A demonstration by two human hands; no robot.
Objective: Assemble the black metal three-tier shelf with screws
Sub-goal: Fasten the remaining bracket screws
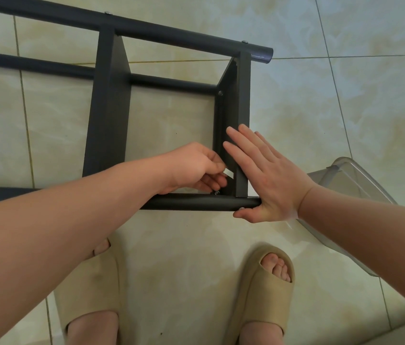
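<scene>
left hand [191, 168] pinching pale piece [228, 173], right hand [268, 180] spread flat on shelf [108, 108], clear bin [350, 180] beside

glossy cream marbled floor tiles [345, 108] with thin grey grout lines; soft reflected light sheens across them; a clear plastic container [350, 185] sits at the right.

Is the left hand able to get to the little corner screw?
Probably yes. The left hand, holding a small tool, sits just above the screw inside the open shelf frame; the right hand rests outside.
</scene>
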